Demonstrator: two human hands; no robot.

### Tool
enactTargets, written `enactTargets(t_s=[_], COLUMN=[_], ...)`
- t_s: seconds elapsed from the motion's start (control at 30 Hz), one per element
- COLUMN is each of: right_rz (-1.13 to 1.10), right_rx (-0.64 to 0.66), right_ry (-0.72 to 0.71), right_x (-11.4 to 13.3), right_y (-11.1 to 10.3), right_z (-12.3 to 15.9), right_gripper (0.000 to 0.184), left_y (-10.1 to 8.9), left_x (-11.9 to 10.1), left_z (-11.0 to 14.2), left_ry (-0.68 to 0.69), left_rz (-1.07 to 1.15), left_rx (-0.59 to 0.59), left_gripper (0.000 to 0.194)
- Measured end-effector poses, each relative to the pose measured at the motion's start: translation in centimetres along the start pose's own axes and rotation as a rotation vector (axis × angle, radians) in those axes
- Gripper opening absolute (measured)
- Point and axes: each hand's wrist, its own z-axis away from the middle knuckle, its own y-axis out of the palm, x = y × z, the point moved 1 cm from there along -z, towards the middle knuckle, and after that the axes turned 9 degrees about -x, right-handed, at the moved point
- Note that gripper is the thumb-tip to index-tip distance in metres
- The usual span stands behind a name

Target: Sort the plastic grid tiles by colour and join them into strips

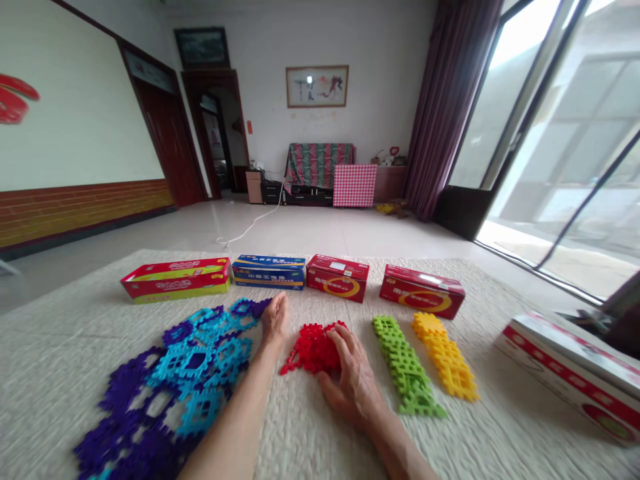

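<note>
The head camera looks forward and down over the nearby rug [297, 433], the right side seemingly blurred.

Red notched pieces [313, 348] lie bunched, perhaps overlapping, between a blue-and-purple heap [196, 361] and a green row [401, 358].

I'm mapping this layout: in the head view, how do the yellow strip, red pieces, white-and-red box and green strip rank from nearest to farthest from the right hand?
1. Red pieces: partly under the right hand.
2. Green strip: just right of the hand.
3. Yellow strip: further right, past the green strip.
4. White-and-red box: farthest, at the view's right edge.
</note>
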Motion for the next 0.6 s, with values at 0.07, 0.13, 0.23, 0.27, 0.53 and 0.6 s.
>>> enactTargets(t_s=[0.07,0.13,0.23,0.27,0.53,0.6], right_rz=[-0.001,-0.002,-0.004,-0.004,-0.024,-0.025], right_rx=[0.011,0.018,0.012,0.011,0.026,0.018], right_ry=[0.007,0.014,0.021,0.021,-0.036,-0.03], right_x=[0.1,0.2,0.6,0.7,0.0,0.1], right_y=[0.0,0.1,0.2,0.3,1.2,0.9], right_z=[0.0,-0.1,-0.6,-0.8,-1.6,-1.5], right_gripper=[0.068,0.068,0.067,0.066,0.071,0.073], left_y=[0.2,0.6,1.3,1.5,1.8,1.8], left_x=[-0.1,-0.6,-1.4,-1.6,-0.8,-0.7], left_z=[0.6,1.2,1.7,1.7,0.2,0.2], left_ry=[0.036,0.081,0.148,0.153,0.042,0.085], left_rz=[0.03,0.054,0.05,0.053,0.135,0.099], left_rx=[0.084,0.27,0.493,0.521,0.409,0.429], left_gripper=[0.039,0.038,0.035,0.035,0.038,0.036])
